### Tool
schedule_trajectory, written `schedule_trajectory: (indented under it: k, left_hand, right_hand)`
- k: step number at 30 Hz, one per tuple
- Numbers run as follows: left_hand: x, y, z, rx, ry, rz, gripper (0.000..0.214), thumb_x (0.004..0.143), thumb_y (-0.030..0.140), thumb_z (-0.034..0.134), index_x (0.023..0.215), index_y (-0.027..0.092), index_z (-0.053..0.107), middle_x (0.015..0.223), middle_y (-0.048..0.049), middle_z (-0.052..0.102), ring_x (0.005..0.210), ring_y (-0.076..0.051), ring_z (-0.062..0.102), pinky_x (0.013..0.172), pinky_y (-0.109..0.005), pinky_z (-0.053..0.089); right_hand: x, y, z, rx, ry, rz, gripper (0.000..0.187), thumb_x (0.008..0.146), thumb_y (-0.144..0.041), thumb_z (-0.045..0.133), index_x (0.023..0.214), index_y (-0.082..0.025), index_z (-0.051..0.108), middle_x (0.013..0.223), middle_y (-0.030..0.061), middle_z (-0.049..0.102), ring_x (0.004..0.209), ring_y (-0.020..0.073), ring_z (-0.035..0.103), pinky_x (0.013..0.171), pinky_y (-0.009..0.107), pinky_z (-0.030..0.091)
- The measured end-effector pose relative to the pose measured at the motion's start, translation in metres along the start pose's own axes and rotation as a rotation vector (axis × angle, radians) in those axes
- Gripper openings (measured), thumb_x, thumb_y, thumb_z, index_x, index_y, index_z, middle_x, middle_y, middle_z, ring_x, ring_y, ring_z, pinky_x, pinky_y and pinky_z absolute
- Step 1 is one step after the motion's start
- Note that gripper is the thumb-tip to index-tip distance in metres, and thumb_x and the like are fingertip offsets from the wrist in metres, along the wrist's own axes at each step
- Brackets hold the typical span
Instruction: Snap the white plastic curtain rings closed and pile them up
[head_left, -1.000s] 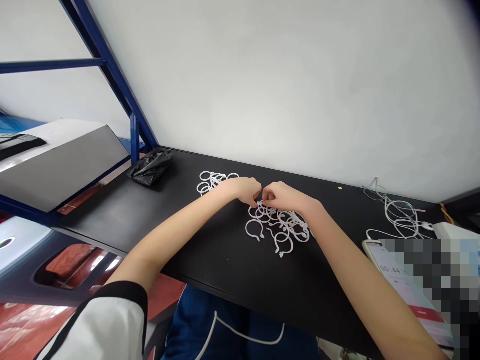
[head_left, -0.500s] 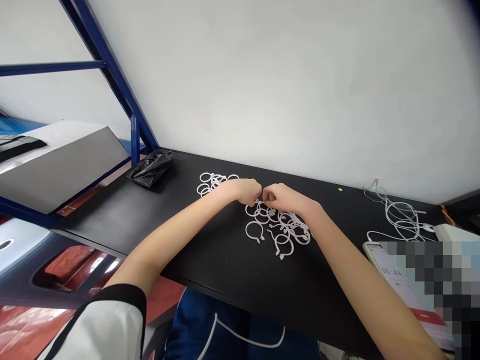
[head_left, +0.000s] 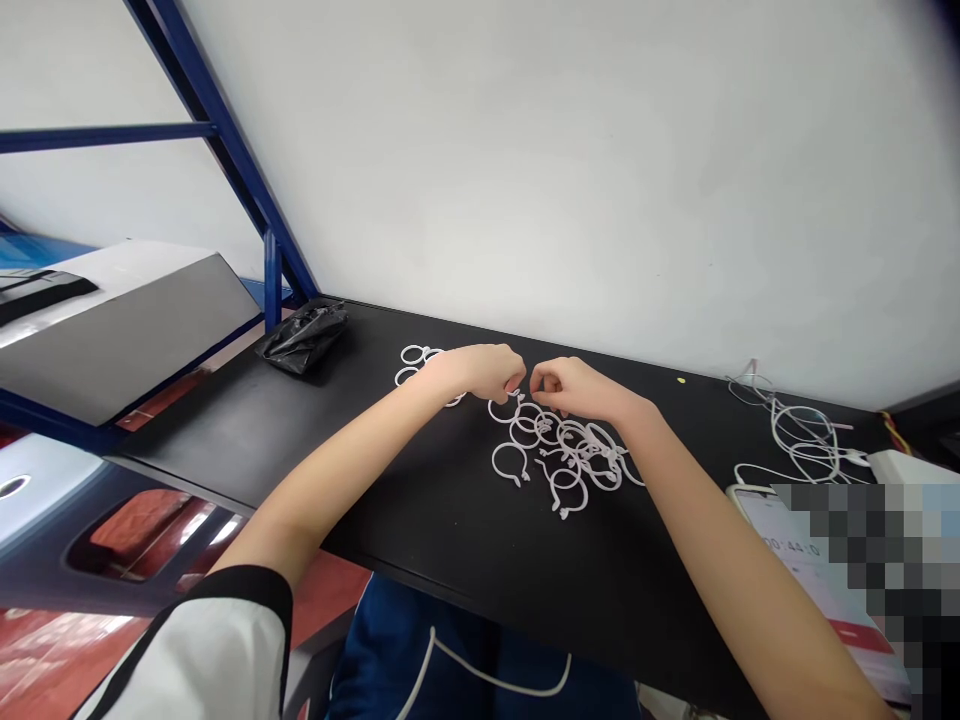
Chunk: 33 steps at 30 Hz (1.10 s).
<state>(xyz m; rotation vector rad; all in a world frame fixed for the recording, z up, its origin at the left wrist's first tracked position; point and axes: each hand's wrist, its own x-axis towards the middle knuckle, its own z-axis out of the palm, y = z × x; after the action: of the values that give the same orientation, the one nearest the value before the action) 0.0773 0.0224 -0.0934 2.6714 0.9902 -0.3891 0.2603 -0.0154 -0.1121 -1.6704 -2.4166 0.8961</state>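
My left hand [head_left: 495,372] is closed above the middle of the black table, its fingertips on a thin white plastic ring [head_left: 493,415]. The ring hangs or lies just below the fingers, and its clasp end is partly covered. Just right of it, my right hand [head_left: 576,388] is loosely curled with a small gap between thumb and fingers, and nothing shows in it. Below both hands lies a pile of white plastic rings [head_left: 574,477], several overlapping, some with their ends apart. A single open ring [head_left: 495,470] rests at the pile's left side. More rings [head_left: 407,376] lie partly hidden behind my left forearm.
A crumpled black plastic bag [head_left: 306,335] sits at the black table's [head_left: 442,510] far left. At right are coiled white cables [head_left: 802,435] and a phone [head_left: 825,600] showing a timer. A white wall [head_left: 562,180] rises behind; a blue metal frame [head_left: 225,150] stands at left.
My hands have drawn slightly apart, the right moving up and to the right. The ring at my left fingertips has shifted away from its neighbours.
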Motion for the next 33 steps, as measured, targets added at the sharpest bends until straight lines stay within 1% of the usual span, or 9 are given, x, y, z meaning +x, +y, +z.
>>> schedule_trajectory:
  k: [3,6,10,14,18,22,28,31,33]
  left_hand:
    - [-0.007,-0.001,-0.006,-0.023,0.040,0.015,0.021,0.074,0.017,0.057,0.094,0.020,0.063,0.099,-0.0032,0.069,0.077,-0.016,0.062,0.060,-0.025,0.039]
    - [-0.015,-0.003,-0.012,-0.041,0.090,0.016,0.021,0.073,0.016,0.056,0.092,0.019,0.063,0.096,-0.0027,0.069,0.077,-0.015,0.062,0.060,-0.024,0.039]
    - [-0.023,-0.008,-0.018,-0.058,0.179,0.028,0.018,0.075,0.014,0.054,0.090,0.019,0.063,0.096,-0.0031,0.069,0.077,-0.014,0.061,0.062,-0.023,0.039]
    - [-0.025,-0.012,-0.019,-0.065,0.239,0.068,0.017,0.076,0.014,0.055,0.089,0.019,0.064,0.091,-0.0022,0.069,0.072,-0.013,0.059,0.061,-0.023,0.038]
    - [-0.029,-0.007,-0.021,-0.068,0.293,0.104,0.017,0.078,0.011,0.053,0.087,0.018,0.065,0.087,-0.0021,0.069,0.074,-0.013,0.058,0.062,-0.023,0.037]
    - [-0.032,0.000,-0.024,-0.066,0.334,0.114,0.017,0.078,0.009,0.051,0.084,0.017,0.066,0.084,-0.0028,0.068,0.072,-0.013,0.056,0.061,-0.023,0.036]
    - [-0.032,0.001,-0.024,-0.072,0.384,0.139,0.014,0.078,0.009,0.052,0.080,0.016,0.064,0.081,-0.0025,0.066,0.070,-0.012,0.055,0.061,-0.023,0.035]
    - [-0.032,0.001,-0.023,-0.083,0.404,0.160,0.013,0.079,0.009,0.052,0.078,0.016,0.063,0.079,-0.0021,0.065,0.069,-0.012,0.054,0.062,-0.023,0.036]
    - [-0.031,0.001,-0.023,-0.096,0.416,0.182,0.013,0.079,0.009,0.052,0.077,0.016,0.063,0.078,-0.0016,0.065,0.069,-0.011,0.055,0.062,-0.023,0.037]
  right_hand:
    - [-0.006,-0.005,-0.005,0.059,0.030,-0.028,0.004,0.083,-0.018,0.057,0.085,-0.018,0.060,0.064,-0.0020,0.062,0.057,0.0127,0.062,0.057,0.025,0.046]
    - [-0.012,-0.011,-0.009,0.094,0.050,-0.044,0.009,0.081,-0.020,0.059,0.090,-0.019,0.060,0.067,-0.0004,0.065,0.059,0.0139,0.062,0.058,0.025,0.046]
    - [-0.019,-0.020,-0.013,0.126,0.080,-0.066,0.017,0.082,-0.024,0.060,0.099,-0.019,0.060,0.069,0.0006,0.066,0.060,0.0142,0.061,0.058,0.027,0.045]
    - [-0.024,-0.025,-0.014,0.153,0.123,-0.089,0.021,0.084,-0.029,0.060,0.102,-0.020,0.060,0.072,0.0005,0.066,0.061,0.0140,0.059,0.058,0.028,0.044]
    - [-0.025,-0.028,-0.014,0.173,0.159,-0.113,0.021,0.082,-0.030,0.062,0.101,-0.021,0.061,0.075,0.0005,0.066,0.065,0.0138,0.059,0.060,0.027,0.044]
    - [-0.024,-0.027,-0.013,0.190,0.183,-0.128,0.019,0.080,-0.027,0.064,0.097,-0.019,0.063,0.072,0.0007,0.066,0.063,0.0138,0.059,0.060,0.027,0.045]
    - [-0.022,-0.025,-0.014,0.185,0.297,-0.170,0.013,0.078,-0.024,0.063,0.090,-0.019,0.066,0.079,0.0025,0.068,0.063,0.0134,0.059,0.062,0.028,0.046]
    - [-0.021,-0.024,-0.014,0.188,0.354,-0.195,0.013,0.079,-0.024,0.063,0.090,-0.018,0.066,0.082,0.0034,0.069,0.066,0.0143,0.061,0.064,0.029,0.048]
    - [-0.021,-0.023,-0.014,0.191,0.369,-0.215,0.011,0.078,-0.024,0.064,0.087,-0.018,0.067,0.082,0.0035,0.069,0.069,0.0155,0.063,0.065,0.029,0.049]
